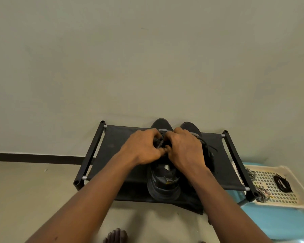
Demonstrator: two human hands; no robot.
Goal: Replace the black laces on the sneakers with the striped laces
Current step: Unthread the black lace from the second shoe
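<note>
Rack (pixel 116 146) by wall: lace (pixel 161 137) of sneaker (pixel 163 186) is pinched by curled fingers (pixel 155 135) of left hand (pixel 142 146) and right hand (pixel 184 148); unlacing is judged underway, striped laces (pixel 261 193) needed next.

Blk sneakers (pixel 163 183) on rack (pixel 112 155), striped laces (pixel 261 194), blk lace bundle (pixel 282 183) in tray (pixel 288 199)

The sneakers (pixel 163 186) are showing black all over, the nearer one flashing a small yellow tag, and they're blending into the black fabric rack (pixel 116 149) with its silver joints. Off the rack's right edge, a cream tray (pixel 300 186) is sitting on a pale blue stool (pixel 279 221). Striped laces (pixel 262 194) are showing black-and-white bands at the tray's left edge, a black lace bundle (pixel 282 184) lying mid-tray.
</note>
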